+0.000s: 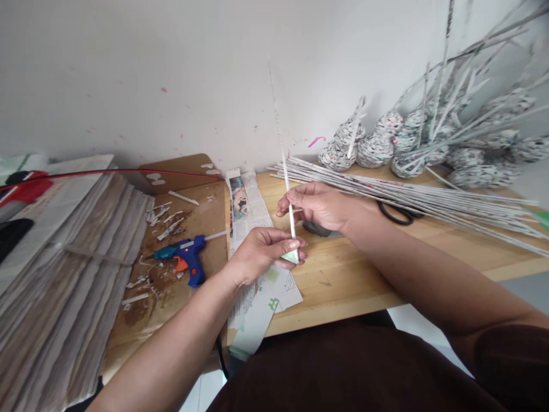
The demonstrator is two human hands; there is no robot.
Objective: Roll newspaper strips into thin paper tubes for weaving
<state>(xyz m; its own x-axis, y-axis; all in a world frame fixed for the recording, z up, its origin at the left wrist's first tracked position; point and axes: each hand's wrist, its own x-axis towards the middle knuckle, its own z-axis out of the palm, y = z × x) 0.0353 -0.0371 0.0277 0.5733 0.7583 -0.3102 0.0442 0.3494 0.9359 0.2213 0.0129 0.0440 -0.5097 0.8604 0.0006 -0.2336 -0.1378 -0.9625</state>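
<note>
A thin rolled paper stick [281,143] stands nearly upright, leaning slightly left, between my hands. My left hand [274,249] pinches its lower end, where a light green paper corner [291,256] flares out. Higher up, my right hand [315,205] has its thumb and fingers closed round the stick. Beneath my left hand lie printed paper strips [253,206] and a white strip with a green mark [263,312]. A dark, rounded object [319,229] is partly hidden under my right hand.
Many paper sticks [386,191] lie at the right, by black scissor handles [397,213]. Woven paper shapes [377,140] stand along the wall. On the left are a blue glue gun [195,260], paper scraps [171,223] and a tall newspaper stack [81,246].
</note>
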